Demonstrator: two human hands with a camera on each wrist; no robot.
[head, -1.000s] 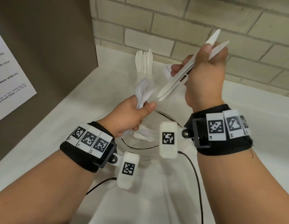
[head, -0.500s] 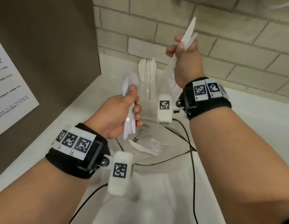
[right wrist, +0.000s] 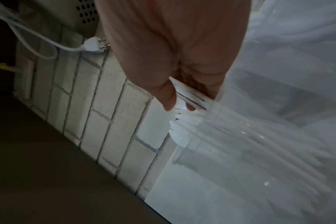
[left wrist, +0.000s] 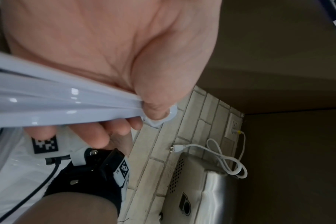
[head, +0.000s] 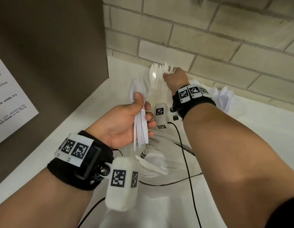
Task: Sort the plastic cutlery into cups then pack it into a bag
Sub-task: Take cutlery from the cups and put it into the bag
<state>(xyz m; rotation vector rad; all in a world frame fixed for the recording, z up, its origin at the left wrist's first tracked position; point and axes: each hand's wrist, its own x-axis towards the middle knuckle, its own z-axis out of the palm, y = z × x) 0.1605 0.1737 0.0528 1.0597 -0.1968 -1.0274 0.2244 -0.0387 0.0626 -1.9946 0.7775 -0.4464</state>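
Smooth white counter (head: 87, 112), meeting a wall of pale rough brick (head: 208, 40) with grey mortar lines; matte brown panel (head: 49, 46) to the left, carrying a white printed notice (head: 9, 102). Crinkled clear plastic bag (head: 167, 153) spread flat on the counter beneath both forearms, a few white forks and a knife (head: 151, 165) lying inside it. Clear plastic cup (head: 157, 94) standing upright near the wall, packed with glossy white knives (head: 157, 74), blades up. Second cluster of white cutlery (head: 225, 97) further right, mostly hidden behind the right wrist. Thin black cables (head: 185, 153) trailing across the bag.

Left hand (head: 125, 124) raised over the bag, fingers and thumb curled tight round a bundle of slim, shiny white spoons (head: 139, 104), rounded bowls up, flat handles fanning out below the palm. Right hand (head: 175, 78) at the cup of knives, thumb and fingertips pinching the knife tops just above the rim, seen clearly in the right wrist view (right wrist: 179, 98).
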